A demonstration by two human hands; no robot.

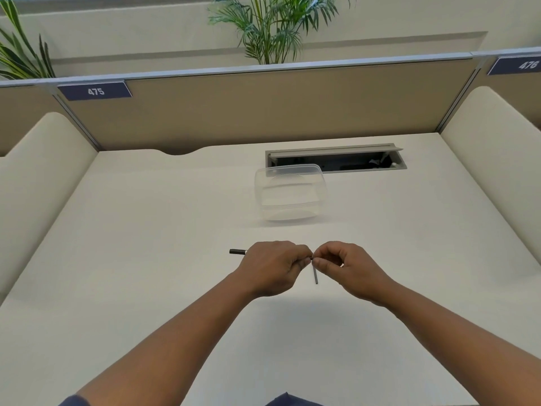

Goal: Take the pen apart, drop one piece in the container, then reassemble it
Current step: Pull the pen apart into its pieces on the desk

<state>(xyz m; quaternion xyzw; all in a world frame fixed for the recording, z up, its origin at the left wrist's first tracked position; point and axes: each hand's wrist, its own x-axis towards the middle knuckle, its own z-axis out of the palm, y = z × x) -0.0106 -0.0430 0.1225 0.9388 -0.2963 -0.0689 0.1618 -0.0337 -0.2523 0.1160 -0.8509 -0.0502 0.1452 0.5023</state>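
Pen (237, 251) gripped in left hand (270, 266), right hand (345, 268) fingers (317, 261) at its tip

Black pen (237, 252), clear container (289, 194), cream desk (146, 230).

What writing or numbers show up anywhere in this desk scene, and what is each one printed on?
"475": white digits on a dark blue tag on the partition's top rail, far left.
"476": white digits on a matching tag at far right, slightly blurred but legible.
No writing is readable on the clear container or the pen.
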